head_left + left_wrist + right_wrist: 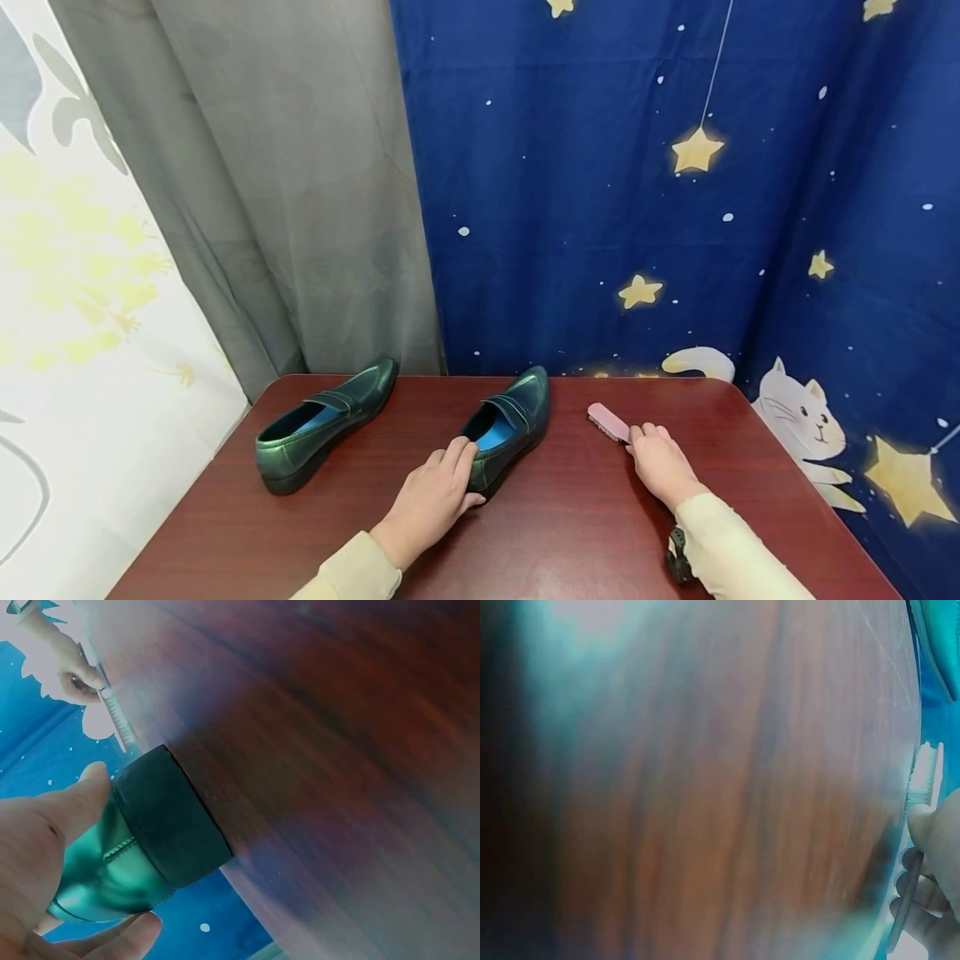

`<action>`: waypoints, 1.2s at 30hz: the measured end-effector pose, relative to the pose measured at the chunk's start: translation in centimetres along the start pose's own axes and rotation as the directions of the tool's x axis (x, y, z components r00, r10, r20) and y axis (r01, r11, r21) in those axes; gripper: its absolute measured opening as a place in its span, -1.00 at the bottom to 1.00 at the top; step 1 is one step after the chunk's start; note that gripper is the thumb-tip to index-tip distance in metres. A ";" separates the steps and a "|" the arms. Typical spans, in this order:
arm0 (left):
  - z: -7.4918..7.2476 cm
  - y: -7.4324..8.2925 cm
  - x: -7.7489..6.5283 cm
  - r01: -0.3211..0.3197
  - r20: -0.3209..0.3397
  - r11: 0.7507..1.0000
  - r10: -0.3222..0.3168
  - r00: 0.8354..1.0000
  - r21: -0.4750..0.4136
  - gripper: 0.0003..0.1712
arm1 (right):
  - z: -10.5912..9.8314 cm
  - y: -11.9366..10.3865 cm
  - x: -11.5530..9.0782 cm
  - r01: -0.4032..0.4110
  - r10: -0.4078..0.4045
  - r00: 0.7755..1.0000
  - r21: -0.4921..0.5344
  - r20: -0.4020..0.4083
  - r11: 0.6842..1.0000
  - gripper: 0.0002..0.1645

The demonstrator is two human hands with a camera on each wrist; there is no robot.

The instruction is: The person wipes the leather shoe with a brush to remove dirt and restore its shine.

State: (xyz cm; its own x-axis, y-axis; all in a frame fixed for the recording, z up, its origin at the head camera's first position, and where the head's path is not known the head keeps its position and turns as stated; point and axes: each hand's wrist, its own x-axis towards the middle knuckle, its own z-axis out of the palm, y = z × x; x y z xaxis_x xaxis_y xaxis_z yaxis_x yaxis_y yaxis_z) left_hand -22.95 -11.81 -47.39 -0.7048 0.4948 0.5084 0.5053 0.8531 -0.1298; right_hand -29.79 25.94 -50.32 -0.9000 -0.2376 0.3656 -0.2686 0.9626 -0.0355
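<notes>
A dark green loafer [517,412] with a blue insole lies at the middle of the table, its toe pointing away. My left hand [435,497] grips its heel, thumb on one side and fingers on the other; the left wrist view shows the black heel block [176,817] close to the tabletop. To the right, my right hand [662,462] holds a pink brush [607,422] by its handle. Its pale bristles [922,776] face the table in the right wrist view. The matching loafer [322,427] stands at the left, with neither hand on it.
The reddish-brown table [570,533] has rounded far corners. Behind it hang a grey curtain [300,183] and a blue star-patterned curtain [570,183]. A white printed cloth [97,333] hangs along the left side. A dark band with a device [678,557] sits at the right wrist.
</notes>
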 end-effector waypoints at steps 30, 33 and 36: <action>0.5 -0.8 0.4 -0.004 0.016 0.980 0.007 1.000 -0.199 -0.28 | -2.1 -2.1 -3.8 -0.141 0.125 0.989 0.297 0.072 0.944 -0.74; 0.5 -1.2 0.4 -0.020 0.007 0.975 0.022 1.000 -0.220 -0.30 | -2.4 -2.6 -4.2 -0.148 0.127 0.988 0.319 0.084 0.936 -0.70; 0.4 -1.5 0.4 -0.016 0.028 0.966 0.024 0.999 -0.260 -0.33 | -2.8 -3.2 -4.6 -0.151 0.128 0.988 0.349 0.090 0.925 -0.68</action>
State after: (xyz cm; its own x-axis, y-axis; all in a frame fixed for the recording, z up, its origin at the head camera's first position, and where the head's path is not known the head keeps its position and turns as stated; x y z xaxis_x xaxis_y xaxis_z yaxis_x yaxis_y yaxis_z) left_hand -24.18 -12.83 -47.36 -0.7062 0.5196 0.4810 0.6284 0.7730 0.0876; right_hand -23.79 24.29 -49.31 -0.9542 -0.1237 0.2725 -0.2320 0.8808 -0.4127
